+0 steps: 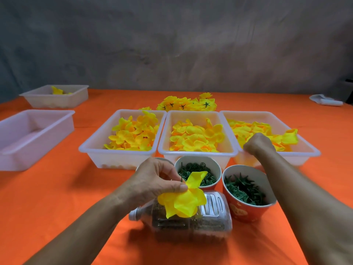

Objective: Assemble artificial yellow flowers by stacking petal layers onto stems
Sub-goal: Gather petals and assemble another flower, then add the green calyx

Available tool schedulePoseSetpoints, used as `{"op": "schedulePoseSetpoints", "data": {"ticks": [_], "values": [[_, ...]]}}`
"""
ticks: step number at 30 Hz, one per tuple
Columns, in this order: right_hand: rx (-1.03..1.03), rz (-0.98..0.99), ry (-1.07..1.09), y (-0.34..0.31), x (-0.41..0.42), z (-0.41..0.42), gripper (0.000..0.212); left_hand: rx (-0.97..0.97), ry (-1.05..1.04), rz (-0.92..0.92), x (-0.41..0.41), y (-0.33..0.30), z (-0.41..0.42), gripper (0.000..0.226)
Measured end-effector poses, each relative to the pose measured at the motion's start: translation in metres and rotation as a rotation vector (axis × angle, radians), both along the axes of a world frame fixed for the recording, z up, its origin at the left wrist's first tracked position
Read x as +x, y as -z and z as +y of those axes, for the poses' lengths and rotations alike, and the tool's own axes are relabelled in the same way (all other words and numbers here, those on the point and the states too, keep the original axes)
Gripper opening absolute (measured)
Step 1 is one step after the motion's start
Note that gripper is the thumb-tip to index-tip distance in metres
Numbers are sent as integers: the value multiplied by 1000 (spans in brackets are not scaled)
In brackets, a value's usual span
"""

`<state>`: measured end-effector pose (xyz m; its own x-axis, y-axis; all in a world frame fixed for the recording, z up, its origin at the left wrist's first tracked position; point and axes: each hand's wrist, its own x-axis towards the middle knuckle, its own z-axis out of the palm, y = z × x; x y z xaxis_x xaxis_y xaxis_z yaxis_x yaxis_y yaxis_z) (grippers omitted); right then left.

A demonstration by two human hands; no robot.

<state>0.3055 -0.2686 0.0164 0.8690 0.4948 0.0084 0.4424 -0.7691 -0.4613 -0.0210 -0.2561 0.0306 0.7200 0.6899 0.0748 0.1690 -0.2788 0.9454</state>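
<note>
On the orange-covered table [57,188], the left hand [156,180] pinches a thin dark green stem [181,172] between thumb and curled fingers [179,187], with yellow petal layers [183,201] already threaded on it and hanging just below the thumb, above a clear plastic bottle [200,224] that lies on its side at the near centre and holds dark pieces. The right hand [257,143] reaches into the right-hand tray [305,150], its fingers curled downward among the petals; from behind the knuckles it cannot be told whether they grip one. Three white plastic trays stand side by side across the middle: the left tray [91,150], the middle tray [198,153] and the right one, each heaped with loose yellow petals [194,136]. Just near of the middle tray stand two red paper cups, one with green rings [198,173] and one, to its right, with dark green star-shaped calyxes [244,188]. A pile of finished yellow flowers [187,104] lies beyond the trays. At far left sit a bare white tray [38,140] and, farther back, another tray [55,98] with a few yellow pieces in it.
</note>
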Motion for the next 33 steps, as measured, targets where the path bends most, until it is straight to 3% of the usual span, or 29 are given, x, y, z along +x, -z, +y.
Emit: {"op": "schedulePoseSetpoints", "data": {"ticks": [2, 4, 9, 11, 14, 16, 21, 28, 33], "values": [[23, 2, 39, 3, 0, 4, 1, 7, -14, 6, -1, 0, 0, 16], [104, 0, 88, 7, 3, 5, 9, 14, -23, 17, -2, 1, 0, 17], [610, 120, 155, -5, 7, -12, 27, 9, -15, 24, 0, 2, 2, 16], [817, 236, 162, -14, 7, -22, 26, 6, -14, 19, 0, 2, 3, 16], [1054, 494, 52, -26, -3, -36, 6, 28, -11, 16, -1, 0, 0, 18], [1091, 630, -35, -30, -13, -44, 18, 34, -22, 11, -1, 0, -2, 23], [1068, 877, -239, -40, -55, -56, 19, 95, -22, 32, -5, 0, -4, 10], [929, 976, -498, -58, -107, -64, 7, 108, -30, 51, -10, -3, -5, 12], [931, 950, -609, -64, -122, -68, 10, 56, -18, 75, -14, -13, -7, 20]]}}
